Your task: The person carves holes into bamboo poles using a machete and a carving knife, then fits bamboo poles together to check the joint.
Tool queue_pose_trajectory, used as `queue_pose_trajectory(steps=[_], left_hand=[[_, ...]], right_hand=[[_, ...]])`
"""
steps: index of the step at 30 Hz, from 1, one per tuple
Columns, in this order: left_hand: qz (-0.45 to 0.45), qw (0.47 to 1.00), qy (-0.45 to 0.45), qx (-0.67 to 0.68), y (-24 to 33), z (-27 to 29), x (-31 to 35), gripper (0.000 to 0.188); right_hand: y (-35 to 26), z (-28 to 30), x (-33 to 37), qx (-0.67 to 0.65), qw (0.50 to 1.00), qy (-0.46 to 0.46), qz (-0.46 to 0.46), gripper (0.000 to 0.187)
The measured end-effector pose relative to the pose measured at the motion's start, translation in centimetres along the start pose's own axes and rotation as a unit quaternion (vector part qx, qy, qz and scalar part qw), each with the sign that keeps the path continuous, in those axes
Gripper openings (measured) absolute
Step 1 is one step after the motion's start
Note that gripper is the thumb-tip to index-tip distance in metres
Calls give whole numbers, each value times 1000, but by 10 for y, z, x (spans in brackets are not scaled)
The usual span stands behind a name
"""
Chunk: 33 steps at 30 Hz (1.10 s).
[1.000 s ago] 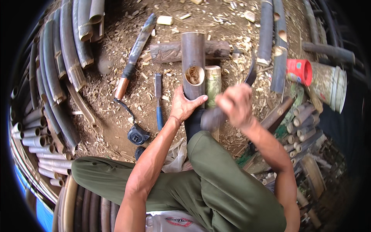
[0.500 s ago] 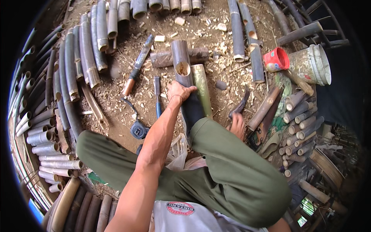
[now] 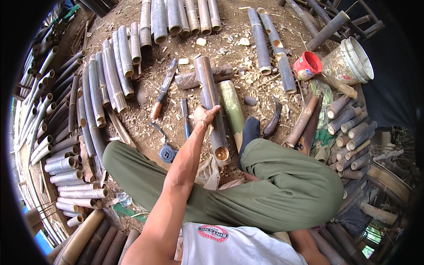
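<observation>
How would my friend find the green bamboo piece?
Start at the green trousers. Beyond them, the left hand holds a dark bamboo tube; the green piece is just right of it. Unlike that brownish tube, its skin is pale green.

My right fingers have left the curved dark tool [image 3: 272, 119], which now lies loose, and gone out of view, my dark-covered foot [image 3: 251, 129] has shifted right off the bamboo tube [image 3: 216, 134], baring its open near end [image 3: 221, 153], and the tube's carved hole no longer faces up.
</observation>
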State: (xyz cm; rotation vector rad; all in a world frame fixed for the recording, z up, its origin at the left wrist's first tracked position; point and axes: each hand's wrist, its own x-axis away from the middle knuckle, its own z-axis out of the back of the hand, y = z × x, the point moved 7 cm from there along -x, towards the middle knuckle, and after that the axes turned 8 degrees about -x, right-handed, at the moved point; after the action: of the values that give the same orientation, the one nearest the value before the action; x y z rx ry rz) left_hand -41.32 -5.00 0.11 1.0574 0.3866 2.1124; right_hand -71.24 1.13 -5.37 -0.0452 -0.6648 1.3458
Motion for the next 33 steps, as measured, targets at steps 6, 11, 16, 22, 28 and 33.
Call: queue_pose_trajectory(steps=[6,11,16,22,28,33], left_hand=[[-20,997,61,52,-10,3,-16,101],[19,998,36,46,4,9,-6,82],[59,996,70,14,14,13,1,78],[37,997,68,13,2,7,-13,85],[-33,927,339,-155,-31,97,-48,70],[78,942,94,-313,-185,188,-91,41]], right_hand=[[-17,-5,-26,-15,1000,-2,3,74],[-15,-3,-22,-24,1000,-16,-8,74],[-6,-1,-5,-28,999,-35,-12,74],[17,12,43,-15,995,-97,-18,74],[-4,68,67,-59,989,-123,59,74],[-176,91,46,-186,946,-105,242,66]])
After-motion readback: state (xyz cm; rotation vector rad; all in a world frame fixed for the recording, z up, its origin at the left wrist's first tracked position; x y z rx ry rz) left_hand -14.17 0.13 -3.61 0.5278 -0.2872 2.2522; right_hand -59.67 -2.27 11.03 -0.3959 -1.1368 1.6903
